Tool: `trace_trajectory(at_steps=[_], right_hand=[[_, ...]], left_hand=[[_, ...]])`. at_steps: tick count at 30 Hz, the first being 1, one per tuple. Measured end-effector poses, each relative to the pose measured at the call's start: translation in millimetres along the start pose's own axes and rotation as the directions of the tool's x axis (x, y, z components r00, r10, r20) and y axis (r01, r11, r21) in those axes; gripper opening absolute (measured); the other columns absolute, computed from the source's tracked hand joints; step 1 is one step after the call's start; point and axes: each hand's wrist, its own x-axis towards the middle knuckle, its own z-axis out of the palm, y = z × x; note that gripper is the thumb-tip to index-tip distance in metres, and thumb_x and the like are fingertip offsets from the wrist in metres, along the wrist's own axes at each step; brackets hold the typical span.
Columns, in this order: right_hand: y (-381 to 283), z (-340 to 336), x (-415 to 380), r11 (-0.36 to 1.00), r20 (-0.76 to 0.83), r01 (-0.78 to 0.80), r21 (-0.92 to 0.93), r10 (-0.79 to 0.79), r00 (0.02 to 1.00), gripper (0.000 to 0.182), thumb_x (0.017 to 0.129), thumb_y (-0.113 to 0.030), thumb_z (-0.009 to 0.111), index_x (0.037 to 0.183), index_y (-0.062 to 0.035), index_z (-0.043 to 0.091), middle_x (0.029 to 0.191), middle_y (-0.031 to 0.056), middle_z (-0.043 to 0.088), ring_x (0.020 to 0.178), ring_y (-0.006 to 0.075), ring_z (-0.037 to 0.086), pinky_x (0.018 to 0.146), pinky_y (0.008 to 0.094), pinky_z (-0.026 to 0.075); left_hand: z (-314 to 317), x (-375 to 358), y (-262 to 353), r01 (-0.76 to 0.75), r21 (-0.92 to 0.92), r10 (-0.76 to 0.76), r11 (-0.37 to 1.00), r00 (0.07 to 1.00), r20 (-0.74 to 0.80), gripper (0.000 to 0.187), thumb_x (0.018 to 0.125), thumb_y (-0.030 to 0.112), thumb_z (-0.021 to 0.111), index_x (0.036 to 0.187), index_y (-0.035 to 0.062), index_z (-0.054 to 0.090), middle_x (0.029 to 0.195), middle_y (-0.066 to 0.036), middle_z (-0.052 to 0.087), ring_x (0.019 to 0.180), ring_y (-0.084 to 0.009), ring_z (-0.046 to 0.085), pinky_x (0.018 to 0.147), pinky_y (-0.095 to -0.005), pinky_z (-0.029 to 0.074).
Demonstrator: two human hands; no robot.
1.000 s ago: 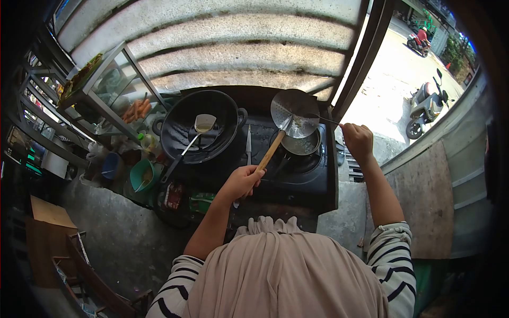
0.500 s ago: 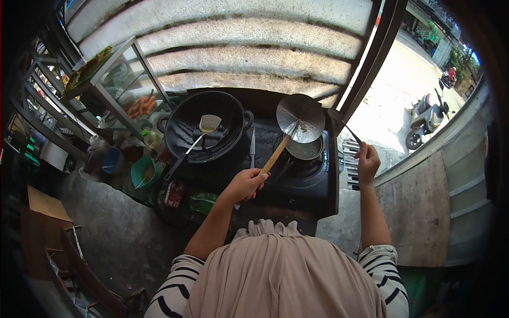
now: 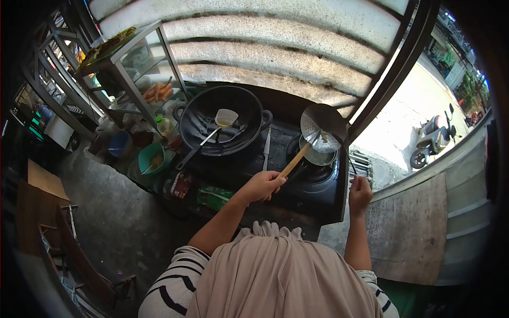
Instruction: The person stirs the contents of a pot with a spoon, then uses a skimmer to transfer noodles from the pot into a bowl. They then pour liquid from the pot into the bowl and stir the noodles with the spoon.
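My left hand [image 3: 263, 185] is closed round the wooden handle of a perforated metal skimmer [image 3: 310, 121]. A few small bits lie in its bowl, which is above a small pot [image 3: 322, 158] of liquid on the right burner. Pinched in my right hand [image 3: 360, 192] is the thin dark handle of a utensil [image 3: 351, 159]; its head is hard to make out beside the skimmer's right rim. To the left sits a large black wok [image 3: 193, 108], with a long-handled turner [image 3: 227, 117] resting inside. Between wok and pot lies a knife [image 3: 267, 146].
The black stove [image 3: 254, 164] stands against a slatted wall. At left are a glass display case [image 3: 132, 69] with orange food, a teal bowl [image 3: 151, 159] and a blue container [image 3: 121, 144]. Green packaging [image 3: 214, 197] lies at the stove's front. A scooter [image 3: 435, 135] is parked outside.
The camera view has shifted, so the stove appears further right. My right hand has come lower and closer to the stove, bringing its utensil against or over the skimmer's right side.
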Motion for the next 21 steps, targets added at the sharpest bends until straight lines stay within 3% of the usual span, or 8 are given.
trace_trajectory(at_steps=[1,2,7,9,11,15,17,21], right_hand=[[-1.5,-1.5,-0.4,0.997,0.045,0.048,-0.064,-0.045,0.998,0.014,0.093,-0.012,0.060,0.083,-0.0031,0.063,0.067,0.0080,0.066,0.057,0.0171,0.066,0.050,0.0283,0.046],[0.7,1.2,-2.7,0.996,-0.037,0.076,-0.051,-0.078,0.996,0.014,0.093,-0.012,0.059,0.083,-0.0031,0.063,0.067,0.0082,0.066,0.059,0.0193,0.067,0.050,0.0290,0.047],[-4.1,-9.6,5.9,0.998,0.089,0.039,-0.050,-0.035,0.995,0.015,0.093,-0.013,0.059,0.083,-0.0024,0.062,0.066,0.0081,0.066,0.057,0.0157,0.065,0.050,0.0265,0.047],[-4.5,-13.2,7.1,0.982,0.028,-0.175,0.078,0.173,0.985,0.019,0.094,-0.015,0.060,0.082,-0.0017,0.060,0.065,0.0063,0.065,0.055,0.0105,0.061,0.051,0.0244,0.046],[-1.1,-11.6,6.8,0.927,-0.020,-0.263,0.267,0.279,0.960,0.022,0.096,-0.018,0.058,0.083,-0.0009,0.059,0.068,0.0048,0.064,0.055,0.0072,0.057,0.052,0.0220,0.045],[-8.8,5.7,6.2,0.853,-0.002,-0.265,0.450,0.298,0.955,0.023,0.098,-0.021,0.056,0.085,-0.0024,0.056,0.070,0.0033,0.060,0.055,0.0062,0.052,0.051,0.0198,0.044],[-24.8,26.4,6.2,0.817,0.031,-0.307,0.488,0.336,0.941,0.022,0.098,-0.021,0.055,0.085,-0.0030,0.056,0.070,0.0032,0.060,0.054,0.0062,0.051,0.051,0.0200,0.043],[-110.2,77.5,3.3,0.820,0.104,-0.228,0.526,0.204,0.973,0.023,0.098,-0.023,0.056,0.083,-0.0048,0.056,0.070,0.0027,0.060,0.056,0.0056,0.051,0.052,0.0192,0.041]], left_hand=[[0.2,-0.6,-0.4,-0.004,-0.002,0.003,1.000,1.000,-0.004,0.034,0.096,0.028,0.055,0.114,0.0009,0.062,0.069,0.004,0.053,0.049,-0.0038,0.046,0.046,-0.0194,0.041],[0.8,-1.6,-0.8,-0.009,0.033,0.009,0.999,1.000,-0.018,0.033,0.096,0.028,0.056,0.114,0.0014,0.062,0.069,0.004,0.053,0.048,-0.0041,0.046,0.045,-0.0197,0.041],[-3.0,0.3,-4.2,0.000,0.070,0.002,0.998,1.000,-0.023,0.031,0.095,0.028,0.056,0.112,0.0023,0.063,0.069,0.004,0.053,0.048,-0.0046,0.046,0.045,-0.0207,0.041],[-8.6,2.4,-8.9,0.030,-0.031,-0.029,0.999,0.999,0.025,0.031,0.096,0.027,0.055,0.112,0.0020,0.062,0.069,0.003,0.053,0.047,-0.0038,0.046,0.044,-0.0196,0.040],[-18.3,-5.7,-8.9,0.034,-0.118,-0.029,0.992,0.999,0.041,0.032,0.096,0.027,0.055,0.114,0.0015,0.061,0.069,0.003,0.053,0.047,-0.0033,0.046,0.043,-0.0187,0.039],[-54.9,-42.4,-15.0,0.002,-0.318,0.022,0.948,0.997,0.073,0.035,0.098,0.027,0.052,0.120,0.0001,0.057,0.068,0.003,0.052,0.046,-0.0021,0.045,0.042,-0.0161,0.037],[-90.0,-86.6,-25.2,-0.030,-0.369,0.032,0.929,0.999,-0.001,0.035,0.098,0.026,0.052,0.121,-0.0002,0.056,0.068,0.003,0.052,0.046,-0.0021,0.045,0.042,-0.0158,0.037],[-171.0,-190.5,-54.6,-0.112,-0.402,0.018,0.909,0.973,-0.231,0.036,0.097,0.024,0.051,0.123,-0.0013,0.054,0.067,0.003,0.051,0.044,-0.0021,0.044,0.041,-0.0155,0.037]])
